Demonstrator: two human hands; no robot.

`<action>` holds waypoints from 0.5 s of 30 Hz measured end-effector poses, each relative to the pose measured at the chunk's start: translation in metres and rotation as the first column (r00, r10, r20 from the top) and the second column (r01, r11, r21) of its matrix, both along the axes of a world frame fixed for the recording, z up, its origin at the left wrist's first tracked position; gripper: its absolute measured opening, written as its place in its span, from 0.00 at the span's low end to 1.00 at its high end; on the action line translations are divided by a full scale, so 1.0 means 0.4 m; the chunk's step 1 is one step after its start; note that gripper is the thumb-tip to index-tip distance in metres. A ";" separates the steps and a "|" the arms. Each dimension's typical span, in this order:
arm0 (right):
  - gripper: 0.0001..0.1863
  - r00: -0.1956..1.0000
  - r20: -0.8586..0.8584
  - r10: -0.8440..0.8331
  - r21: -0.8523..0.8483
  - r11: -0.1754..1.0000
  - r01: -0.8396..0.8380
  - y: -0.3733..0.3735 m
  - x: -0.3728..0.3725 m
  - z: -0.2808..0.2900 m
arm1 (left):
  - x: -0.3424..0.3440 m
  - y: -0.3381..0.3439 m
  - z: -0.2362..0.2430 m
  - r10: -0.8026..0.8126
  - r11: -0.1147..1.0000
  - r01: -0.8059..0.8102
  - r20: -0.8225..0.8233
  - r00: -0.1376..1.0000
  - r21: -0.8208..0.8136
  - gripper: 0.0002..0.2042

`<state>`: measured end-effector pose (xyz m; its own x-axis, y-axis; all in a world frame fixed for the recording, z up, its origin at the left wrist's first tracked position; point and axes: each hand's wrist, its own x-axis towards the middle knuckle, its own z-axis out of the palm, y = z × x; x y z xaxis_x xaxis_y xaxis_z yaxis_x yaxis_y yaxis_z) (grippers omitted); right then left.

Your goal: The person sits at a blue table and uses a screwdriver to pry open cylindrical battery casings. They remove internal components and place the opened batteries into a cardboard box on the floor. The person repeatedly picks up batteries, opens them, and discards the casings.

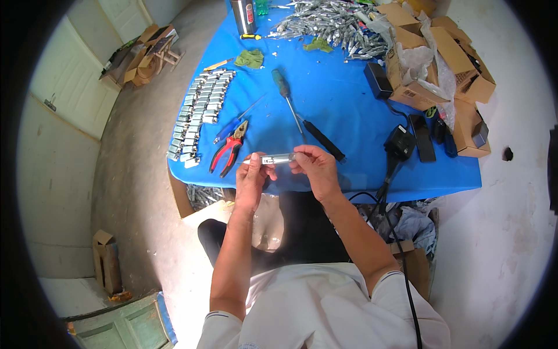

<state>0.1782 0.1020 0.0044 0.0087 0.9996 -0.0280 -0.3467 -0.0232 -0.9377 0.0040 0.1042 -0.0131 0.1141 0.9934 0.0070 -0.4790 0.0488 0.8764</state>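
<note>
My left hand [250, 179] pinches one end of a slim silver tube-shaped part [278, 159], and my right hand [318, 170] has its fingers closed on the other end. The part lies level above the table's front edge; its exact kind is not clear. Just left of my left hand lie combination pliers [228, 152] with red and black handles. A blue-handled screwdriver [227, 130] rests beyond them. Farther off is a screwdriver with a green handle [281, 83], its shaft reaching toward a black-handled tool [324, 141] near my right hand.
Rows of small metal parts [203, 104] line the left of the blue-covered table [360, 136]. A heap of silver pieces [328, 26] lies at the back. Cardboard boxes [412, 75], a phone [422, 138] and a black adapter [400, 143] with a hanging cable are on the right.
</note>
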 end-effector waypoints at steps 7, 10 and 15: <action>0.09 0.993 -0.118 0.002 -0.001 1.000 -0.002 0.056 0.058 -0.026 | -0.009 -0.003 -0.009 -0.004 0.999 0.014 0.237 0.972 -0.041 0.24; 0.08 0.991 -0.136 0.013 -0.016 1.000 -0.015 0.070 0.085 -0.030 | -0.017 0.003 -0.020 -0.027 0.999 0.035 0.249 0.968 -0.028 0.25; 0.08 0.993 -0.114 0.024 -0.050 0.998 -0.030 0.079 0.091 -0.029 | -0.014 -0.007 -0.013 -0.003 0.998 0.013 0.146 0.989 -0.066 0.24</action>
